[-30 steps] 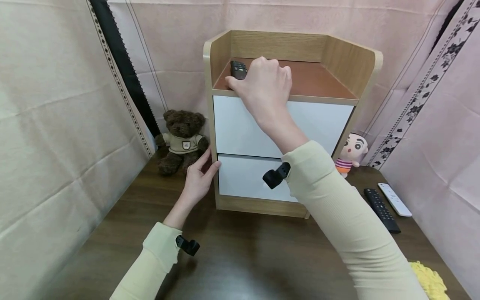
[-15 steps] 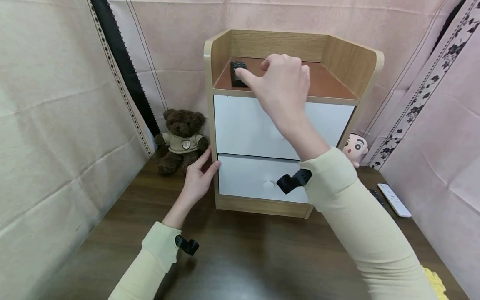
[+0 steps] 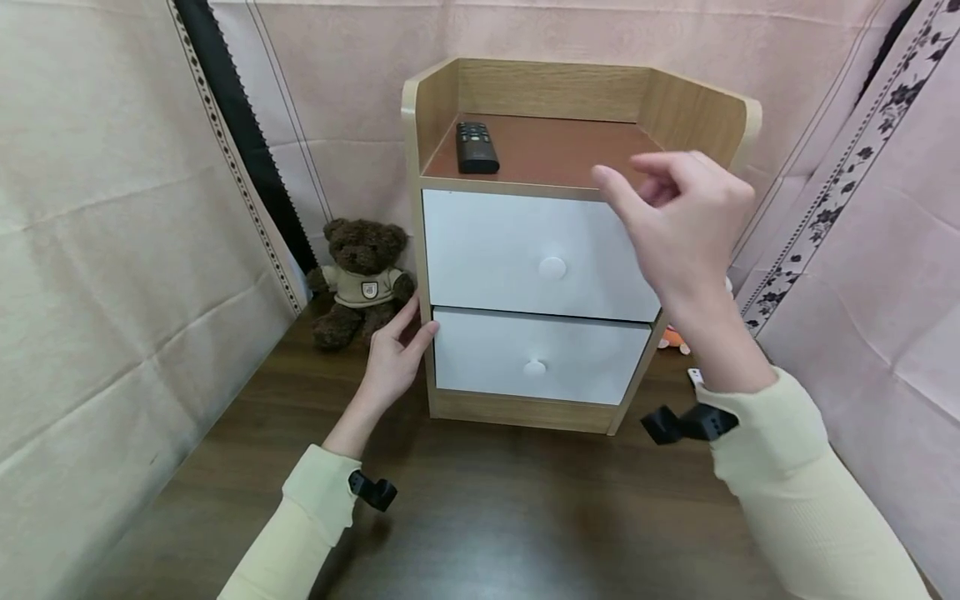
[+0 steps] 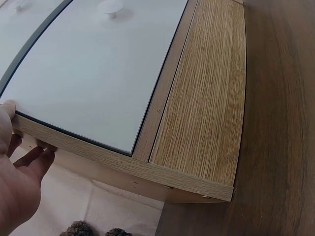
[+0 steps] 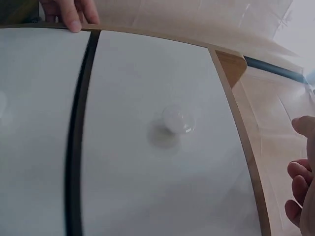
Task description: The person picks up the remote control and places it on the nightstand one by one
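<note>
Pink curtains back a small cabinet point(image 3: 525, 250) on a dark table point(image 3: 487, 500); with a black remote point(image 3: 477, 147) on top, the left hand point(image 3: 397, 354) braces its left edge with straight fingers, the right hand point(image 3: 682, 221) hovers empty, fingers loosely curled, likely needing next a reach toward the upper drawer knob point(image 3: 552, 267).

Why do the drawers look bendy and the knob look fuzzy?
In the head view the cabinet leans because the wide lens bends straight edges. In the left wrist view its wooden side curves too. In the right wrist view the knob is blurred, and the right hand sits cropped at the edge.
</note>
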`<state>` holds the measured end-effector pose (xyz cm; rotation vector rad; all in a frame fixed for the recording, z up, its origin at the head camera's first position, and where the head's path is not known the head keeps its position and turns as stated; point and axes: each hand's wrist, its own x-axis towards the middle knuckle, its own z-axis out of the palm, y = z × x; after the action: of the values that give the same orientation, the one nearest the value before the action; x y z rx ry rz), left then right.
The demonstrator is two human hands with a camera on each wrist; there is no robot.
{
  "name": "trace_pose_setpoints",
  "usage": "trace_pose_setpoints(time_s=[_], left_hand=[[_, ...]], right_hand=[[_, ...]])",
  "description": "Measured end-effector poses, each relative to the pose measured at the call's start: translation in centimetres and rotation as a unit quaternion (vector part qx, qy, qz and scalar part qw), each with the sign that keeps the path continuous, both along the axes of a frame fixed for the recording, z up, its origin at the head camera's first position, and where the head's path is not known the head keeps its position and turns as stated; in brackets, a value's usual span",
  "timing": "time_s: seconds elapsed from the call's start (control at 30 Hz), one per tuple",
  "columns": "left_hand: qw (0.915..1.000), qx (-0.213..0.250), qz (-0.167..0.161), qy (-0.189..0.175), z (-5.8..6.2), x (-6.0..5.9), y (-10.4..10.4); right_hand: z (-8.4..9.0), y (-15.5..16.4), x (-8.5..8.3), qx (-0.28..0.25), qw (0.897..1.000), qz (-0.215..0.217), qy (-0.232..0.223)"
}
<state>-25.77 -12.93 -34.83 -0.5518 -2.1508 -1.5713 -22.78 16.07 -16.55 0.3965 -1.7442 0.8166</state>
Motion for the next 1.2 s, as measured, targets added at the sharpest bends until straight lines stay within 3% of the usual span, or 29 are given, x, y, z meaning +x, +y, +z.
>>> trace_pose_setpoints(time_s=[0.13,0.27,0.5,0.77,1.1,1.2], left_hand=[[1.0,-0.001,0.0,-0.003,0.2,0.1,0.0],[1.0,0.001,0.001,-0.006,0.4,0.2,0.1],[0.9997,0.004,-0.002,-0.024,0.2,0.2,0.1],[0.999,0.023,-0.015,-0.035,0.1,0.1,0.1],[0.9988,0.025,-0.017,-0.039,0.2,0.2,0.2],[0.9986,0.028,-0.017,-0.04,-0.7,-0.7,0.1]], right_hand=[[-2.3,2.8,0.8,-0.047,0.998,0.006,0.032],[-4.6,6.2,1.3,-0.043,0.998,-0.011,0.037],[-8.2,10.9,2.0,-0.014,0.999,-0.039,-0.025],[-11.5,13.9,1.4,-0.022,0.998,-0.038,-0.036],[-15.8,17.6,1.5,-0.029,0.989,-0.086,-0.116],[-17.0,18.3,1.5,-0.027,0.987,-0.091,-0.13]])
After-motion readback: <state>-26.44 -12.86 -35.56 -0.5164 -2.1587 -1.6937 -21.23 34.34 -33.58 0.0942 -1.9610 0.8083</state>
